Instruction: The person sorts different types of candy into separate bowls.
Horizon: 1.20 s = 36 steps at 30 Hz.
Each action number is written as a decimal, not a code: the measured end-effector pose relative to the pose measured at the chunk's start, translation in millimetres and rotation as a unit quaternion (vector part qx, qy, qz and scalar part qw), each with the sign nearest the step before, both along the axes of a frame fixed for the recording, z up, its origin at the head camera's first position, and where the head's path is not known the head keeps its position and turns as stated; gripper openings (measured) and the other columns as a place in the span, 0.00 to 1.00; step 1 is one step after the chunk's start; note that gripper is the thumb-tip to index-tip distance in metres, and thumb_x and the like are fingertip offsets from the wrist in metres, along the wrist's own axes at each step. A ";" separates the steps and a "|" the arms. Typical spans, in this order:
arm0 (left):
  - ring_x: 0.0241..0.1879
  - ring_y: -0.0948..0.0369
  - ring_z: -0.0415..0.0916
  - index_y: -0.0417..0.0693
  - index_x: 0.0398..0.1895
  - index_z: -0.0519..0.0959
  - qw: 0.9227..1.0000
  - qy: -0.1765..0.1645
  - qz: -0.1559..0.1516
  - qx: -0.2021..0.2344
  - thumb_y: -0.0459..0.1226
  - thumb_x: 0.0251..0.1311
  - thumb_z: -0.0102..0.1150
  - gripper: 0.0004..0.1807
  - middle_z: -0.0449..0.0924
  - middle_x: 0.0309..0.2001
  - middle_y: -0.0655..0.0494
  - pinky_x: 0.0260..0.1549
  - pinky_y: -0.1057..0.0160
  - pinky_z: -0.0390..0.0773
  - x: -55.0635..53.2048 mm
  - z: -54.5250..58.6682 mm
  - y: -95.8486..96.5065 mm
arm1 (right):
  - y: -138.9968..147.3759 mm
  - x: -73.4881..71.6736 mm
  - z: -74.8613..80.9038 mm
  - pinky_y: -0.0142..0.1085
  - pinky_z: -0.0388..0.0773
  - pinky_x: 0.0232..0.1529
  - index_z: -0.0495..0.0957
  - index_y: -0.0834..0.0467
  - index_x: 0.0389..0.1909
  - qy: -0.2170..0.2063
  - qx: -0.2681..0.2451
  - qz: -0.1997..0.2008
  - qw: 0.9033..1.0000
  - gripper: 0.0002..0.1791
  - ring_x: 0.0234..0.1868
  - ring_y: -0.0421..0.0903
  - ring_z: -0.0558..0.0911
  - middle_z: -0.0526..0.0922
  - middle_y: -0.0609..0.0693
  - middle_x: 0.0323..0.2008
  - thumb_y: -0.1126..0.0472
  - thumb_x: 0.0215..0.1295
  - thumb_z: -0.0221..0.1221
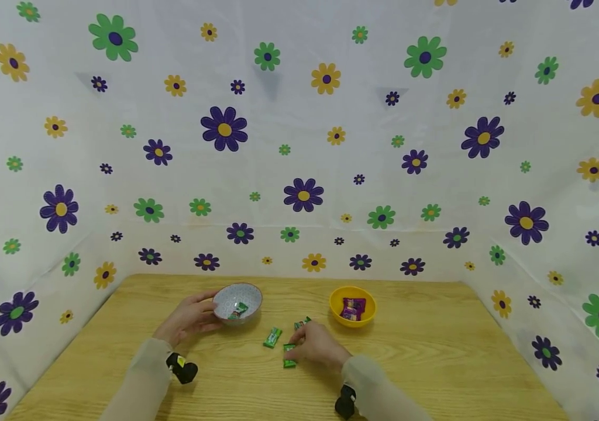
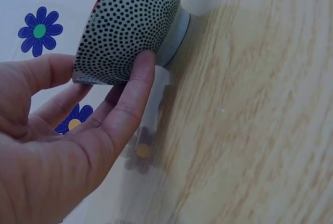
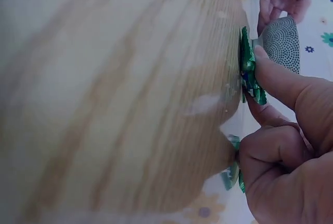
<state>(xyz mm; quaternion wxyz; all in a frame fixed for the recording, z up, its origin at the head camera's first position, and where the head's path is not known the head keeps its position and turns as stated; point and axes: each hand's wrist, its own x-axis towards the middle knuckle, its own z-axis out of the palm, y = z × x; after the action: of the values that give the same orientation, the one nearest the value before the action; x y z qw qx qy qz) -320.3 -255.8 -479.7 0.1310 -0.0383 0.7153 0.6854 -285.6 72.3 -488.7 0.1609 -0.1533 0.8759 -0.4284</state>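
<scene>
In the head view, a speckled bowl (image 1: pixel 249 292) with a thin reddish rim holds green-wrapped candy (image 1: pixel 238 310). My left hand (image 1: pixel 190 318) grips this bowl by its left side; the left wrist view shows the thumb at the rim and fingers against the black-dotted outer wall (image 2: pixel 132 21). Between thumb and fingers, my right hand (image 1: pixel 317 346) pinches a green-wrapped candy (image 1: pixel 289 362) at the tabletop, also seen in the right wrist view as a shiny green wrapper (image 3: pixel 248 65). Another green candy (image 1: pixel 302 322) lies just beyond the right fingers, and one more candy (image 1: pixel 273 337) lies to their left.
A yellow bowl (image 1: pixel 336 307) with purple-wrapped candies (image 1: pixel 353 309) stands right of the speckled one. The wooden table (image 1: pixel 436 362) meets a white flowered curtain (image 1: pixel 289 164) at the back and both sides. Each wrist wears a small black device (image 1: pixel 186 371).
</scene>
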 end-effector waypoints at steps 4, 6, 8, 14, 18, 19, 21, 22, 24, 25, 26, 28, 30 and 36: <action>0.48 0.55 0.79 0.40 0.76 0.53 1.000 0.006 -0.009 0.000 0.35 0.73 0.46 0.31 0.63 0.66 0.32 0.54 0.49 0.79 0.5 -0.3 -3.3 | -1.9 2.7 2.6 0.30 0.69 0.31 0.86 0.59 0.37 0.001 -0.008 -0.001 1.000 0.11 0.33 0.42 0.71 0.81 0.47 0.35 0.59 0.55 0.72; 0.49 0.55 0.79 0.39 0.76 0.53 1.000 0.009 -0.014 0.001 0.35 0.73 0.46 0.31 0.63 0.66 0.32 0.54 0.49 0.79 0.4 -0.3 -3.9 | -1.5 3.7 3.4 0.29 0.68 0.30 0.86 0.61 0.37 0.002 -0.016 0.001 1.000 0.09 0.33 0.42 0.71 0.82 0.48 0.35 0.61 0.56 0.71; 0.50 0.54 0.79 0.39 0.76 0.53 1.000 0.007 -0.014 0.005 0.34 0.73 0.46 0.31 0.63 0.66 0.33 0.55 0.48 0.78 0.3 -0.3 -3.8 | -0.7 3.9 3.8 0.28 0.67 0.29 0.86 0.61 0.36 0.001 -0.022 0.006 1.000 0.09 0.31 0.41 0.71 0.81 0.49 0.33 0.62 0.57 0.70; 0.50 0.53 0.79 0.40 0.76 0.54 1.000 0.001 -0.006 0.012 0.33 0.73 0.46 0.30 0.59 0.68 0.30 0.55 0.48 0.78 -0.3 0.6 -2.2 | 2.9 1.6 1.1 0.28 0.65 0.26 0.86 0.62 0.38 -0.009 -0.056 0.007 0.998 0.09 0.27 0.41 0.69 0.80 0.48 0.31 0.62 0.59 0.68; 0.52 0.51 0.78 0.40 0.76 0.54 1.000 0.000 -0.009 0.012 0.33 0.73 0.46 0.30 0.58 0.69 0.29 0.56 0.47 0.77 -0.1 2.0 -1.1 | 6.6 -0.2 -1.6 0.28 0.61 0.22 0.86 0.62 0.40 -0.041 -0.088 -0.007 0.995 0.09 0.21 0.39 0.65 0.74 0.46 0.24 0.62 0.61 0.67; 0.52 0.51 0.78 0.40 0.76 0.54 1.000 -0.001 -0.008 0.012 0.33 0.73 0.46 0.30 0.58 0.69 0.30 0.56 0.47 0.77 0.3 2.6 -0.8 | 7.2 -0.6 -2.1 0.28 0.60 0.21 0.86 0.62 0.42 -0.051 -0.098 -0.011 0.994 0.10 0.19 0.39 0.64 0.73 0.46 0.22 0.62 0.61 0.66; 0.52 0.51 0.78 0.40 0.76 0.54 1.000 -0.001 -0.008 0.009 0.33 0.73 0.46 0.30 0.59 0.69 0.30 0.56 0.47 0.77 0.7 3.0 -0.8 | 7.5 -2.0 -4.0 0.28 0.59 0.19 0.85 0.61 0.44 -0.069 -0.116 -0.022 0.991 0.11 0.16 0.37 0.61 0.71 0.45 0.21 0.61 0.62 0.66; 0.52 0.51 0.78 0.40 0.76 0.54 1.000 -0.001 -0.008 0.007 0.33 0.73 0.47 0.31 0.58 0.69 0.30 0.56 0.47 0.77 0.8 3.2 -1.0 | 7.0 -2.5 -4.7 0.27 0.58 0.18 0.85 0.61 0.44 -0.077 -0.126 -0.026 0.989 0.11 0.16 0.37 0.61 0.71 0.45 0.21 0.61 0.62 0.66; 0.51 0.52 0.78 0.41 0.76 0.55 1.000 -0.001 0.000 0.007 0.33 0.73 0.47 0.30 0.60 0.68 0.31 0.54 0.48 0.78 0.9 3.2 -1.3 | 4.7 -3.4 -4.9 0.27 0.58 0.18 0.85 0.60 0.45 -0.086 -0.139 -0.031 0.986 0.13 0.17 0.37 0.62 0.72 0.46 0.23 0.61 0.61 0.67; 0.51 0.52 0.78 0.41 0.76 0.54 1.000 0.000 0.000 0.005 0.34 0.73 0.47 0.30 0.60 0.68 0.31 0.54 0.48 0.79 0.8 3.0 -1.8 | 2.9 -3.8 -4.8 0.27 0.59 0.18 0.85 0.60 0.46 -0.087 -0.143 -0.032 0.985 0.13 0.17 0.37 0.62 0.72 0.46 0.25 0.60 0.61 0.67; 0.50 0.52 0.79 0.41 0.76 0.54 1.000 0.000 0.001 0.004 0.34 0.73 0.47 0.31 0.60 0.68 0.31 0.54 0.48 0.79 0.7 2.7 -2.2 | 0.9 -4.4 -5.0 0.27 0.59 0.19 0.85 0.60 0.46 -0.088 -0.149 -0.033 0.984 0.14 0.19 0.38 0.63 0.73 0.46 0.27 0.60 0.61 0.67; 0.50 0.52 0.79 0.41 0.76 0.54 1.000 0.001 0.003 0.003 0.35 0.73 0.47 0.31 0.61 0.68 0.31 0.53 0.49 0.79 0.3 1.7 -2.8 | -4.0 -5.0 -4.4 0.27 0.60 0.19 0.85 0.61 0.45 -0.090 -0.162 -0.031 0.982 0.14 0.21 0.38 0.64 0.73 0.47 0.29 0.60 0.60 0.68; 0.49 0.53 0.79 0.42 0.76 0.55 1.000 0.002 0.006 0.005 0.35 0.73 0.47 0.30 0.61 0.67 0.31 0.53 0.49 0.80 0.0 0.4 -2.9 | -9.3 -6.2 -4.8 0.27 0.60 0.19 0.86 0.61 0.45 -0.087 -0.177 -0.032 0.980 0.14 0.20 0.38 0.64 0.74 0.46 0.28 0.61 0.59 0.69; 0.48 0.54 0.80 0.43 0.76 0.56 1.000 0.006 0.002 0.007 0.36 0.73 0.49 0.31 0.62 0.67 0.32 0.53 0.50 0.80 1.1 -2.9 -3.0 | -24.4 -6.0 -3.4 0.27 0.61 0.18 0.85 0.66 0.42 -0.060 -0.232 -0.039 0.970 0.13 0.19 0.38 0.64 0.73 0.44 0.21 0.64 0.58 0.68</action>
<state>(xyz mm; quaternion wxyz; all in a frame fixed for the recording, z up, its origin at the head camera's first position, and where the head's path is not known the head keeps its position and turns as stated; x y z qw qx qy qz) -319.3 -258.8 -482.6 0.1255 -0.0350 0.7109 0.6911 -291.6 47.9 -492.1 0.1562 -0.1260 0.7466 -0.6342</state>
